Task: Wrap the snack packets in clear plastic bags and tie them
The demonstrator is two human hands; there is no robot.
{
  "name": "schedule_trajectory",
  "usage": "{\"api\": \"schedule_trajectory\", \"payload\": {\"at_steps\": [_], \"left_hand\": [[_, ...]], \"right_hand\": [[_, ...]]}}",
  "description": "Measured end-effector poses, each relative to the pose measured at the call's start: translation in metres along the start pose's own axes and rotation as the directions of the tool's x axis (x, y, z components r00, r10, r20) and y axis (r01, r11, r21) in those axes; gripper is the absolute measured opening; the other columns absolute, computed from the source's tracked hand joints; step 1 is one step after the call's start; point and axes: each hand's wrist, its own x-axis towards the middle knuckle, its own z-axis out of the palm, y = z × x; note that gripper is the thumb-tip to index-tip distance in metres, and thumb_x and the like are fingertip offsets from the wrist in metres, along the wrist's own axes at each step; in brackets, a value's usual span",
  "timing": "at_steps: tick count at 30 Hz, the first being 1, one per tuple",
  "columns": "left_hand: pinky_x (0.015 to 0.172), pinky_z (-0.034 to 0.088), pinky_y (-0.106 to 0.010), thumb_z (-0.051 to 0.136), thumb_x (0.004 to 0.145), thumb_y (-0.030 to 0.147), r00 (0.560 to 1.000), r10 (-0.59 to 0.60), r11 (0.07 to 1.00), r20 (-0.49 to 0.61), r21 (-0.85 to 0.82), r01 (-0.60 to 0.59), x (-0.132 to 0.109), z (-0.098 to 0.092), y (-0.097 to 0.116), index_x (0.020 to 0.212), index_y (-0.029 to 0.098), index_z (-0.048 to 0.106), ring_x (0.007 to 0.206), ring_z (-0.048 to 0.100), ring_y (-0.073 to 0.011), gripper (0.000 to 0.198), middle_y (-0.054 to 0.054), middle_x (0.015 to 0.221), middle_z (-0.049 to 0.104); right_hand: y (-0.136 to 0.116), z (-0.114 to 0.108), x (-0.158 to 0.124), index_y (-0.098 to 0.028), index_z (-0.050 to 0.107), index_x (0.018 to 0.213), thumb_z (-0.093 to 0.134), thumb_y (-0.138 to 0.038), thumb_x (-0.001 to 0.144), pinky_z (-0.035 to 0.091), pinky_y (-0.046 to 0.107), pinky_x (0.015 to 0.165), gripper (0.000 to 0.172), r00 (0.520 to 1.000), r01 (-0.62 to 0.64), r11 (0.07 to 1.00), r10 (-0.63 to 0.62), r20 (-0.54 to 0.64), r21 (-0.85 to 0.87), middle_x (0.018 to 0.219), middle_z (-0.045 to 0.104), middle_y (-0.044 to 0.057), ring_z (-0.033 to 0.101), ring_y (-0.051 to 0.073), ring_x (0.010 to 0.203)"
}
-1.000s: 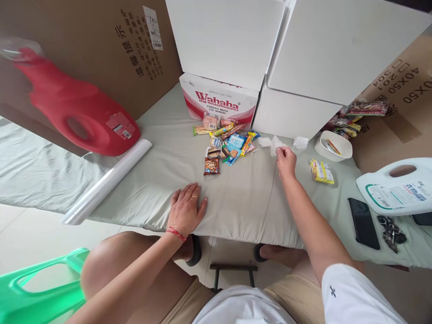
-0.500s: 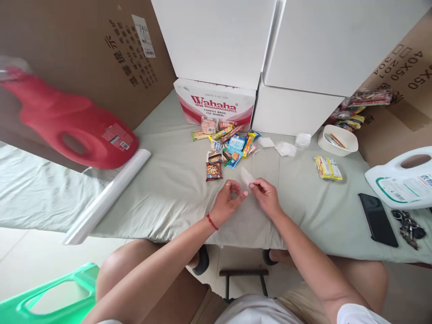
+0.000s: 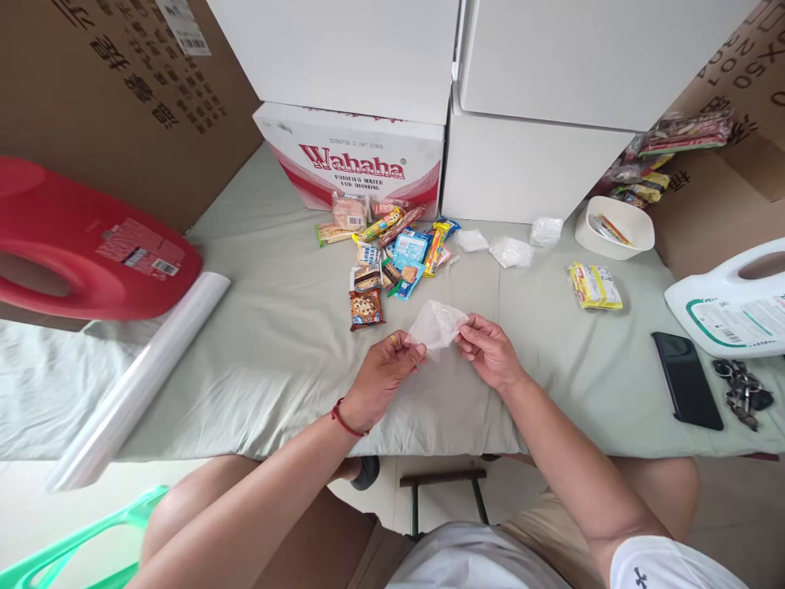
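Note:
Between my two hands a small translucent plastic bag point(image 3: 437, 325) is held up over the cloth-covered table. My left hand point(image 3: 388, 368), with a red cord at its wrist, pinches the bag's left edge. The right edge is pinched by my right hand point(image 3: 487, 348). Beyond the bag lies a pile of packaged snacks point(image 3: 408, 249), with a brown cookie packet point(image 3: 366, 309) nearest to my left hand. Right of the pile are several folded clear bags, one of them a crumpled plastic bag point(image 3: 511, 252).
A white bowl point(image 3: 615, 228) and a yellow packet point(image 3: 594, 286) stand at right, near a phone point(image 3: 687, 380), keys point(image 3: 742, 393) and a white jug point(image 3: 729, 311). At left are a red jug point(image 3: 91, 245) and a plastic roll point(image 3: 144, 376). A Wahaha box point(image 3: 361, 168) stands behind.
My left hand has closed on the bag, which is now spread out between both hands. The view has shifted slightly, bringing the snacks closer.

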Motion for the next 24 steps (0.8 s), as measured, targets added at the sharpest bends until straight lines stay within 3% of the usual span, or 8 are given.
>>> {"api": "schedule_trajectory", "payload": {"at_steps": [4, 8, 11, 17, 22, 24], "left_hand": [[0.072, 0.049, -0.027, 0.088, 0.065, 0.047, 0.998, 0.057, 0.994, -0.015, 0.095, -0.055, -0.004, 0.003, 0.000, 0.099, 0.021, 0.061, 0.094, 0.062, -0.0204, 0.051, -0.006, 0.102, 0.068], [0.067, 0.044, -0.027, 0.080, 0.074, 0.046, 0.998, 0.057, 0.986, -0.035, 0.162, -0.050, -0.006, -0.002, 0.002, 0.083, 0.020, 0.061, 0.073, 0.058, -0.0155, 0.033, -0.001, 0.080, 0.064], [0.067, 0.043, -0.027, 0.076, 0.077, 0.046, 0.999, 0.041, 0.994, -0.024, 0.103, -0.038, -0.005, -0.010, 0.009, 0.076, 0.020, 0.058, 0.069, 0.056, -0.0138, 0.032, 0.002, 0.072, 0.062], [0.068, 0.044, -0.026, 0.082, 0.069, 0.043, 0.996, 0.018, 0.997, -0.083, -0.077, -0.025, 0.003, -0.021, 0.023, 0.074, 0.020, 0.055, 0.068, 0.051, -0.0115, 0.035, 0.004, 0.071, 0.055], [0.066, 0.042, -0.025, 0.085, 0.064, 0.042, 0.993, -0.017, 0.990, -0.117, -0.138, 0.001, 0.004, -0.018, 0.017, 0.074, 0.020, 0.053, 0.066, 0.048, -0.0099, 0.040, 0.005, 0.072, 0.053], [0.066, 0.039, -0.025, 0.086, 0.065, 0.041, 0.996, 0.011, 0.995, -0.093, -0.100, -0.021, 0.003, -0.015, 0.013, 0.075, 0.019, 0.054, 0.067, 0.048, -0.0095, 0.039, 0.005, 0.071, 0.054]], "right_hand": [[0.005, 0.002, -0.002, -0.023, 0.061, 0.079, 0.083, -0.049, 0.071, 0.027, 0.024, 0.048, 0.035, 0.995, -0.042, 0.999, 0.042, 0.093, 0.002, 0.069, 0.064, -0.002, 0.038, 0.009, 0.050], [0.007, 0.003, 0.000, -0.022, 0.062, 0.080, 0.083, -0.044, 0.071, 0.027, 0.023, 0.048, 0.032, 0.986, -0.084, 0.996, 0.080, 0.145, 0.024, 0.069, 0.065, -0.001, 0.039, 0.008, 0.049], [0.004, -0.003, 0.005, -0.023, 0.061, 0.079, 0.081, -0.039, 0.070, 0.025, 0.023, 0.045, 0.028, 0.996, -0.066, 0.993, 0.060, 0.068, 0.093, 0.063, 0.059, -0.003, 0.035, 0.009, 0.048], [-0.002, -0.015, 0.013, -0.023, 0.057, 0.076, 0.080, -0.037, 0.066, 0.024, 0.023, 0.044, 0.028, 0.995, 0.027, 0.993, -0.016, -0.097, 0.116, 0.061, 0.043, -0.006, 0.031, 0.009, 0.050], [0.004, -0.013, 0.011, -0.023, 0.064, 0.093, 0.064, -0.067, 0.086, 0.032, 0.025, 0.049, 0.045, 0.946, 0.251, 0.961, -0.268, -0.180, -0.115, 0.082, 0.057, 0.001, 0.043, 0.012, 0.060], [0.005, -0.013, 0.008, -0.023, 0.065, 0.109, 0.055, -0.074, 0.090, 0.041, 0.028, 0.058, 0.055, 0.918, 0.336, 0.890, -0.383, -0.104, -0.308, 0.090, 0.061, 0.004, 0.050, 0.015, 0.069]]}}
